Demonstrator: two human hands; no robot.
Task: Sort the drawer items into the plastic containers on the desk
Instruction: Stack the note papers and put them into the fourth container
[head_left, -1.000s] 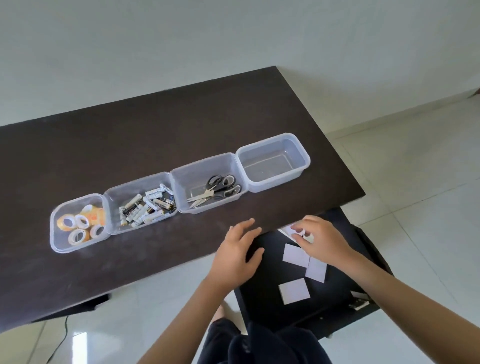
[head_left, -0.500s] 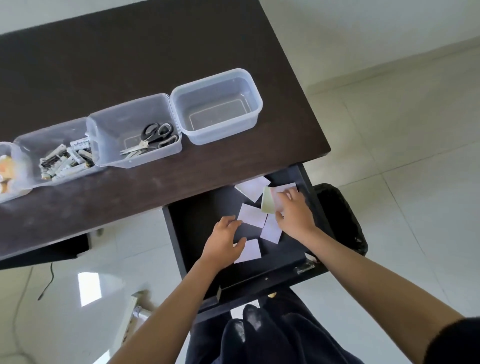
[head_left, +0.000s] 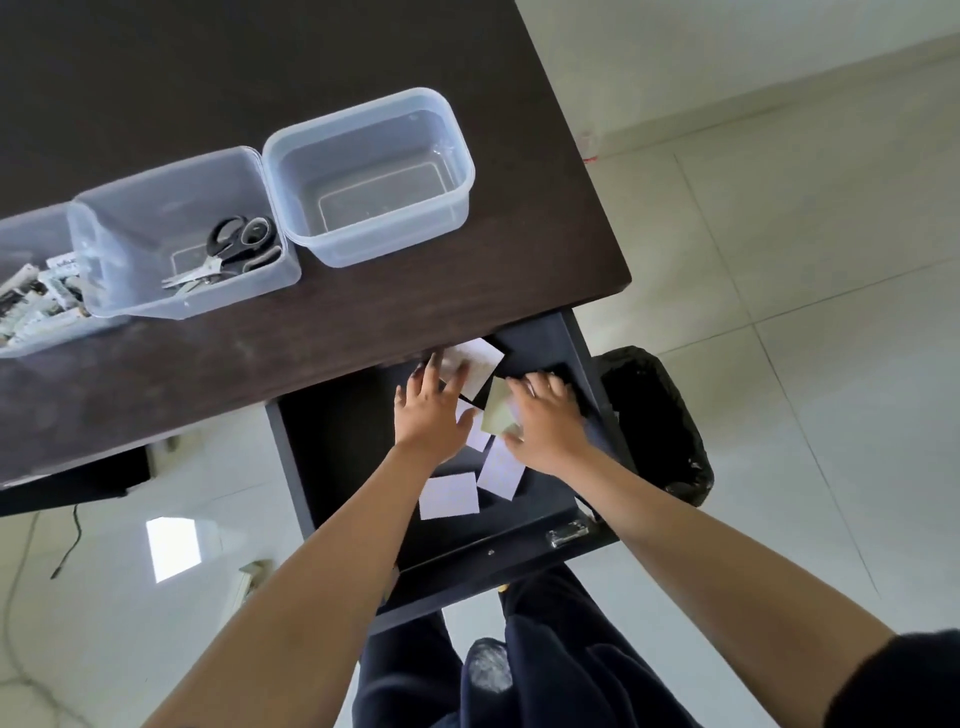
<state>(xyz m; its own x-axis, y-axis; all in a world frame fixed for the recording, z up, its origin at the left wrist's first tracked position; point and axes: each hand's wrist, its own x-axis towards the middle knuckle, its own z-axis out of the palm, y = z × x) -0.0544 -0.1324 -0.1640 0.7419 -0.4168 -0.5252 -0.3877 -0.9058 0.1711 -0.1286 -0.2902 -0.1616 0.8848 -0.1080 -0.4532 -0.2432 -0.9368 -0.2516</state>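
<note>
The black drawer (head_left: 337, 447) is pulled out under the dark desk (head_left: 519, 291) and holds several white paper notes, such as one (head_left: 449, 496) near the front and one (head_left: 480, 361) at the back. My left hand (head_left: 431, 410) lies flat with spread fingers, its fingertips touching the back note. My right hand (head_left: 545, 415) grips a pale green-backed note (head_left: 496, 410) tilted up on its edge between thumb and fingers. An empty clear plastic container (head_left: 457, 156) stands on the desk just beyond the drawer.
Left of the empty container stands a clear container (head_left: 130, 208) with black-handled scissors (head_left: 234, 249), then one with batteries (head_left: 36, 296) at the frame's left edge. A black-lined bin (head_left: 660, 431) stands on the floor right of the drawer. My dark-trousered legs are below the drawer front.
The view tilted down toward the drawer. My left hand moved from the desk edge into the drawer and on to the back note. My right hand lifted one note onto its edge.
</note>
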